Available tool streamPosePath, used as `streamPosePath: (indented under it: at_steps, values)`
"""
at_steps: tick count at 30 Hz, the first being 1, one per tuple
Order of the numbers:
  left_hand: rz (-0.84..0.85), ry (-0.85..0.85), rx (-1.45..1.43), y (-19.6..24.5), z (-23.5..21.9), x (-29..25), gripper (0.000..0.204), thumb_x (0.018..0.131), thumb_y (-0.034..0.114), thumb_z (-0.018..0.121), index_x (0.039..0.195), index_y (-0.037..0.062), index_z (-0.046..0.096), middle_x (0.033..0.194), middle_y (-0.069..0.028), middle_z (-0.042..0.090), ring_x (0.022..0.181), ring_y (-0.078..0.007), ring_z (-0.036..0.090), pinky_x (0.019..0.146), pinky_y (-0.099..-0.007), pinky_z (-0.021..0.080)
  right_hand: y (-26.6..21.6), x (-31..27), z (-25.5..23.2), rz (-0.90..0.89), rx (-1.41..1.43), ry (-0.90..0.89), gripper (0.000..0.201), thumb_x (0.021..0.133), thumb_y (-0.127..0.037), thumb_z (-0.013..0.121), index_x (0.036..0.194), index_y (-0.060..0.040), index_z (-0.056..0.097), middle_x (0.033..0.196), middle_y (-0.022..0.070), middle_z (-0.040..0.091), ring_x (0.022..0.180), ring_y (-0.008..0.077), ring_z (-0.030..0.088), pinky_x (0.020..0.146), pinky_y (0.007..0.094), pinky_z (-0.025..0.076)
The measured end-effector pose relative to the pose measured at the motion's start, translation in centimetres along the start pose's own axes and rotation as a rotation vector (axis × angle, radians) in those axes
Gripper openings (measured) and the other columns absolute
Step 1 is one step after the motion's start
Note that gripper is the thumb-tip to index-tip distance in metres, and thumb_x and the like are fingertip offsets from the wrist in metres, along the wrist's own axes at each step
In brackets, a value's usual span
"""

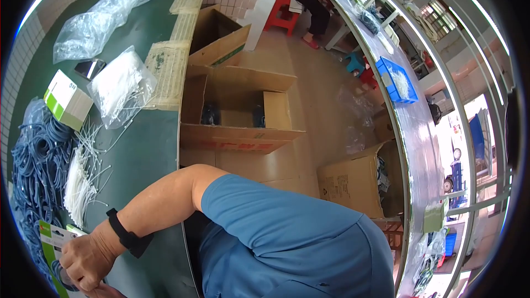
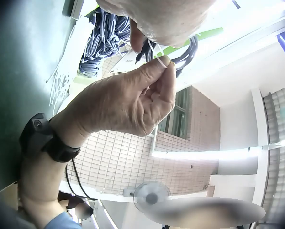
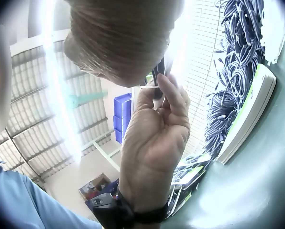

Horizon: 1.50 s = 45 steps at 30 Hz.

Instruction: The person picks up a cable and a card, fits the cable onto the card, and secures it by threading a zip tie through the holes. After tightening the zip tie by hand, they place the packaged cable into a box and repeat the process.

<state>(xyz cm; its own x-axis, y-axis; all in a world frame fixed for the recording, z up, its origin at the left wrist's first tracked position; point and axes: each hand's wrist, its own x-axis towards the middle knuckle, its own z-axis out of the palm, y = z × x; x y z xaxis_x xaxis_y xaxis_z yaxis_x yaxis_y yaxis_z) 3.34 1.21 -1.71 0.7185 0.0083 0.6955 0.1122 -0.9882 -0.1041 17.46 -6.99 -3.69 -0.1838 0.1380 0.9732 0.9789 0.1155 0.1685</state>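
Observation:
In the head view my right hand [image 1: 91, 259] works over the green table at the lower left, and a bit of my left hand [image 1: 105, 292] shows below it. A loop of dark grey-blue cable [image 2: 192, 50] and a green-edged white card [image 1: 49, 245] are at the hands. In the left wrist view my right thumb and index finger pinch a thin white cable tie [image 2: 158, 53] that runs at the cable. The right wrist view shows my left hand [image 3: 154, 138] gripping the dark cable [image 3: 158, 71], partly hidden behind my near hand.
Piled coiled cables [image 1: 41, 160] lie beside loose white cable ties [image 1: 80, 187]. Beyond them are a stack of green-and-white cards [image 1: 69, 99], a phone [image 1: 89, 69] and a bag of ties [image 1: 121, 88]. Open cardboard boxes [image 1: 237, 135] stand past the table edge; a person [image 1: 314, 0] works farther off.

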Motion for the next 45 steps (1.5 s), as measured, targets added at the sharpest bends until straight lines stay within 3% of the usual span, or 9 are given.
streamPosePath:
  at_steps: [5, 6, 7, 8, 10, 12, 14, 27, 45]
  values:
    - [-0.234, -0.283, -0.274, -6.4, 3.0, -6.8, 0.028, 0.104, 0.016, 0.056, 0.126, 0.0017, 0.065, 0.115, -0.0208, 0.07, 0.105, -0.033, 0.067, 0.084, -0.0406, 0.053, -0.9, 2.5, -5.3, 0.011, 0.044, 0.097, 0.014, 0.066, -0.022, 0.068, 0.077, -0.0164, 0.062, 0.084, -0.0008, 0.059, 0.075, 0.0239, 0.061, 0.058, 0.0389, 0.047]
    - [0.056, -0.068, -0.172, -5.8, 2.8, -7.4, 0.029, 0.102, 0.014, 0.057, 0.127, 0.0008, 0.065, 0.119, -0.0185, 0.07, 0.109, -0.0328, 0.067, 0.086, -0.0416, 0.053, -1.4, 3.0, -5.9, 0.051, 0.068, 0.099, 0.018, 0.065, -0.021, 0.068, 0.081, -0.0143, 0.063, 0.086, -0.0001, 0.057, 0.076, 0.0229, 0.06, 0.059, 0.0376, 0.048]
    - [0.006, -0.007, -0.006, -3.6, 2.6, -6.5, 0.031, 0.101, 0.014, 0.059, 0.129, 0.0022, 0.065, 0.121, -0.0167, 0.07, 0.111, -0.0344, 0.066, 0.09, -0.0425, 0.053, -1.5, 3.6, -6.4, 0.049, 0.046, 0.075, 0.022, 0.064, -0.019, 0.068, 0.084, -0.0131, 0.066, 0.085, 0.0002, 0.058, 0.078, 0.022, 0.062, 0.059, 0.0343, 0.049]
    - [-0.173, 0.077, -0.274, -0.2, 0.4, -3.0, 0.043, 0.1, 0.017, 0.062, 0.14, 0.0036, 0.057, 0.119, -0.0154, 0.07, 0.106, -0.0346, 0.067, 0.089, -0.0459, 0.052, -1.6, 3.9, -6.8, 0.059, 0.073, 0.054, 0.026, 0.063, -0.018, 0.07, 0.088, -0.0122, 0.068, 0.087, 0.0007, 0.062, 0.077, 0.0208, 0.063, 0.058, 0.0313, 0.049]
    - [-0.3, -0.025, -0.195, 0.2, -0.4, -3.5, 0.042, 0.102, 0.015, 0.061, 0.141, 0.0027, 0.055, 0.122, -0.0141, 0.068, 0.105, -0.0269, 0.069, 0.093, -0.0434, 0.055, -1.7, 4.3, -7.2, 0.076, 0.132, -0.023, 0.035, 0.061, -0.016, 0.07, 0.095, -0.0117, 0.075, 0.098, 0.0027, 0.072, 0.072, 0.0179, 0.062, 0.059, 0.0286, 0.049]
    - [-0.858, 0.338, -1.237, 3.2, -1.9, 1.0, 0.036, 0.1, 0.012, 0.065, 0.134, 0.0017, 0.058, 0.113, -0.0096, 0.069, 0.101, -0.0186, 0.068, 0.081, -0.0353, 0.06, -1.8, 4.9, -8.5, 0.087, 0.158, -0.175, 0.038, 0.063, -0.008, 0.077, 0.1, -0.0126, 0.076, 0.101, 0.0032, 0.074, 0.072, 0.0174, 0.062, 0.058, 0.0282, 0.049]
    - [-0.913, 0.438, -1.381, 4.0, -1.9, 2.2, 0.034, 0.099, 0.01, 0.067, 0.131, 0.0011, 0.059, 0.111, -0.0078, 0.068, 0.099, -0.0161, 0.067, 0.075, -0.0317, 0.06, -1.8, 5.0, -8.6, 0.083, 0.193, -0.226, 0.039, 0.063, -0.005, 0.081, 0.102, -0.013, 0.076, 0.102, 0.003, 0.074, 0.072, 0.0176, 0.061, 0.058, 0.0283, 0.049]
    - [-0.945, 0.436, -1.714, 3.6, -2.6, 3.0, 0.03, 0.097, 0.008, 0.067, 0.125, -0.0017, 0.061, 0.111, -0.0094, 0.068, 0.091, -0.0166, 0.07, 0.069, -0.0311, 0.064, -1.1, 3.7, -7.2, 0.072, 0.177, -0.15, 0.04, 0.064, -0.006, 0.078, 0.103, -0.0101, 0.076, 0.1, 0.0037, 0.072, 0.068, 0.0152, 0.06, 0.053, 0.0264, 0.044]
    - [-0.945, 0.411, -1.642, 3.6, -2.2, 2.7, 0.027, 0.097, 0.009, 0.068, 0.121, -0.0024, 0.062, 0.108, -0.0087, 0.068, 0.087, -0.0144, 0.07, 0.066, -0.0299, 0.064, -1.7, 4.0, -7.3, 0.193, 0.224, -0.205, 0.038, 0.075, 0.007, 0.085, 0.107, -0.0109, 0.072, 0.096, 0.0084, 0.072, 0.07, 0.0188, 0.061, 0.056, 0.0283, 0.048]
